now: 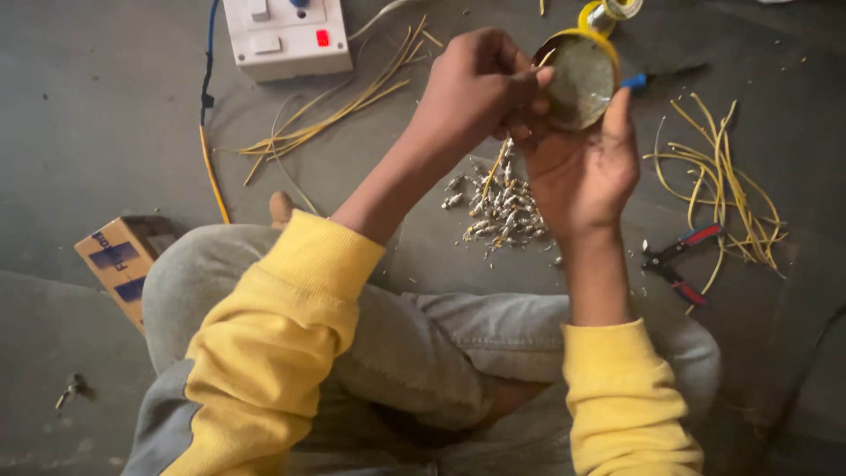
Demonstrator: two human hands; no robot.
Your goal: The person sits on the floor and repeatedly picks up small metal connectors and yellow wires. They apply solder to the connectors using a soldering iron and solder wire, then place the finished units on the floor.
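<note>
Head view looks down on a dark grey floor (106, 115) where a person sits cross-legged in yellow sleeves and grey trousers; a white switch-and-socket box (284, 37) lies at the top, a small cardboard box (122, 261) at the left, red-handled pliers (677, 260) at the right. Loose yellow wire pieces (339, 110) fan out beside the socket box, and another tangle of yellow wire (723, 181) lies right of the pliers — well apart from the first. A heap of small metal connectors (502, 211) sits on the floor just below the hands. The right hand (583, 172) is raised, palm up, fingers curled round a round yellow-rimmed tin (577, 79); its contents look greyish, I cannot tell more. The left hand (476, 88) is bunched, fingertips pinched at the tin's rim — whether it grips anything is hidden.
</note>
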